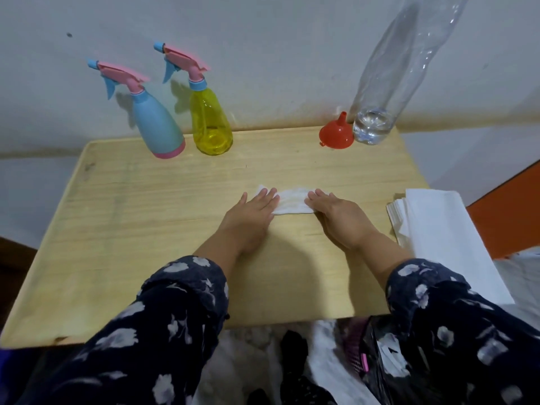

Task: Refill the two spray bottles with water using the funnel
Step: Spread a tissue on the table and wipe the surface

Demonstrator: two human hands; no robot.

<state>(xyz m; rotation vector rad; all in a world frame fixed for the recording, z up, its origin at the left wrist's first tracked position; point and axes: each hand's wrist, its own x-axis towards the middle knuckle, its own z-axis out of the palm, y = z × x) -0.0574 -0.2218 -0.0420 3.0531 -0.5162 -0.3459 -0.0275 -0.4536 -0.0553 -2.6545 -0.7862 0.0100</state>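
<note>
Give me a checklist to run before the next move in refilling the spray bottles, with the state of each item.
1. Both spray heads off: not ok; the blue bottle and yellow bottle are capped.
2. Funnel within reach: ok, upside down beside the water bottle.
3. Water available: ok, only a little at the bottom.
4. Hands free: not ok; left hand and right hand press flat on the tissue.
5. Spray bottles empty: cannot tell.

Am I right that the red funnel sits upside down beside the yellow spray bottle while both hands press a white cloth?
Not quite. The head view shows the red funnel upside down beside the clear water bottle, not the yellow spray bottle. The rest holds.
</note>
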